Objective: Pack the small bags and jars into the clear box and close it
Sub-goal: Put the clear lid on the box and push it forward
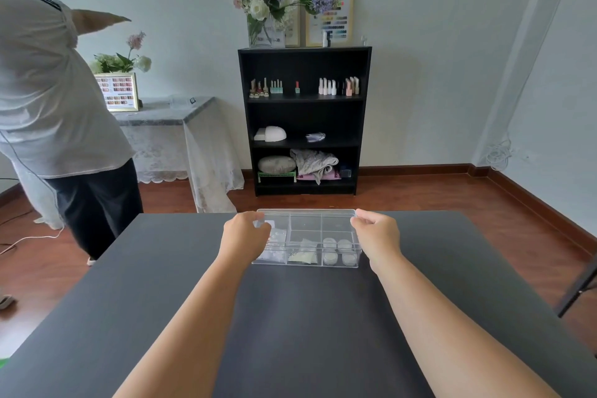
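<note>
Fingers (258, 223) of the left hand (247, 234) curl over the left end of the clear box (307, 237), and those of the right hand (376, 231) pinch its right end at the far corner; each hand is closed on the box, or on a lid lying over it. Whether a lid is already seated cannot be told, since the clear plastic shows no distinct seam. The symmetrical two-handed hold is probably meant to keep the box level and square while it is closed or settled.

The box sits on the dark desk (307, 317), near the far edge and midway across it. It is a shallow rectangular tray of hard, glossy, transparent plastic, divided by thin walls into compartments. In the near row, the small bags (303, 252) of thin crinkled film with pale contents occupy the left and middle compartments; the jars (337, 252), low round pots with whitish lids, fill the right compartment. The far-row compartments appear empty, apart from a pale item behind the left hand.

The desk is matte and charcoal-grey, with no loose items beside the box, so packing seems finished.
</note>
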{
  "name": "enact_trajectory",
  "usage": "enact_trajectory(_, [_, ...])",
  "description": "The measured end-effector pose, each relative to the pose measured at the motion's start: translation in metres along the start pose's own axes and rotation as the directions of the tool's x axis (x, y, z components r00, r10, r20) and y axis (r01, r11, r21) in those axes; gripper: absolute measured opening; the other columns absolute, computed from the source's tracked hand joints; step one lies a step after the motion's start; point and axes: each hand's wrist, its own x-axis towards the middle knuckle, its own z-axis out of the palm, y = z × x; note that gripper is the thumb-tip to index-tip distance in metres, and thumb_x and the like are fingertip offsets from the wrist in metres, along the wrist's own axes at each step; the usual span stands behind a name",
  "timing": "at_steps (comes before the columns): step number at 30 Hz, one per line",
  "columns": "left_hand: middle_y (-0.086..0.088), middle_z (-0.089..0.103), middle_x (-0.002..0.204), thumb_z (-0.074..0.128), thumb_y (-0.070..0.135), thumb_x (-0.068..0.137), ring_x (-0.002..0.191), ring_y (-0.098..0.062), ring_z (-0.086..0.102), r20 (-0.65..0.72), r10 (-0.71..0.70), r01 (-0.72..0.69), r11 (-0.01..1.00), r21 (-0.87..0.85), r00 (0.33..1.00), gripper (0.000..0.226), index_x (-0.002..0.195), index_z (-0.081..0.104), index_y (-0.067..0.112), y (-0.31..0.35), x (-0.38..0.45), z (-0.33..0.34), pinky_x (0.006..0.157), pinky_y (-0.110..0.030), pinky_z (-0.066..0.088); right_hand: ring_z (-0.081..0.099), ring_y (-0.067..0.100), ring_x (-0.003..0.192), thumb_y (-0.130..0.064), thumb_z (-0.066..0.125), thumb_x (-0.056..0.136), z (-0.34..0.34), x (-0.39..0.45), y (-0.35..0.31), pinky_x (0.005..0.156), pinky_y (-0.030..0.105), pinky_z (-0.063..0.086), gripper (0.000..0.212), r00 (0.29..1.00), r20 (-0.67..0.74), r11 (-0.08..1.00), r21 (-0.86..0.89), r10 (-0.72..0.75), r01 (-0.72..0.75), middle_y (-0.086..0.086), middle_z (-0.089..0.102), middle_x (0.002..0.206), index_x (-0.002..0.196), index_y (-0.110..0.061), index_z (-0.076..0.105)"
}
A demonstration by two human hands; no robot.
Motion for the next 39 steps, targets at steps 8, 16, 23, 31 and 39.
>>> enact_trajectory(8, [-0.007,0.06,0.131,0.052,0.023,0.09,0.098,-0.017,0.056,-0.003,0.013,-0.013,1.0,0.016,1.0,0.038,0.126,0.062,0.018,-0.001,0.001,0.003,0.073,-0.022,0.037,0.056,0.007,0.092,-0.014,0.061,0.087,0.001,0.001,0.002,0.077,0.023,0.044,0.031,1.0,-0.01,1.0,-0.009,-0.006,0.006,0.0,0.068,0.12,0.117,-0.016,0.069])
enact_trajectory(16, [-0.006,0.048,0.144,0.05,0.03,0.091,0.122,-0.031,0.042,-0.021,0.071,-0.066,0.983,0.172,0.997,0.039,0.129,0.06,0.024,-0.006,-0.006,0.005,0.095,-0.04,0.044,0.057,0.021,0.11,-0.018,0.057,0.093,-0.001,-0.009,0.003,0.086,0.024,0.041,0.029,0.985,-0.004,0.956,-0.241,-0.175,0.169,0.007,0.062,0.127,0.119,-0.013,0.067])
enact_trajectory(23, [0.001,0.035,0.154,0.044,0.041,0.098,0.143,-0.028,0.025,-0.038,0.577,-0.513,0.752,0.414,0.816,0.04,0.13,0.061,0.024,-0.014,-0.042,0.028,0.115,-0.042,0.018,0.049,0.033,0.123,-0.019,0.056,0.093,0.012,-0.054,0.01,0.099,0.049,0.041,0.029,0.731,0.203,0.54,-0.552,-0.652,0.635,0.011,0.055,0.136,0.118,-0.009,0.068])
enact_trajectory(31, [0.004,0.035,0.154,0.03,0.037,0.102,0.146,-0.024,0.021,0.077,0.534,-0.504,0.728,0.465,0.842,0.047,0.147,0.037,0.026,-0.026,-0.041,0.042,0.117,-0.035,0.002,0.042,0.033,0.132,-0.022,0.047,0.099,0.016,-0.051,0.022,0.11,0.045,0.029,0.035,0.743,0.327,0.524,-0.546,-0.585,0.653,0.009,0.055,0.138,0.13,-0.014,0.06])
enact_trajectory(39, [0.003,0.034,0.155,0.027,0.035,0.103,0.146,-0.023,0.02,0.063,0.513,-0.471,0.724,0.503,0.856,0.046,0.148,0.034,0.026,-0.02,-0.03,0.049,0.118,-0.037,0.006,0.043,0.029,0.131,-0.02,0.052,0.097,0.021,-0.031,0.022,0.107,0.042,0.034,0.031,0.75,0.291,0.604,-0.455,-0.594,0.654,0.006,0.058,0.135,0.125,-0.016,0.064])
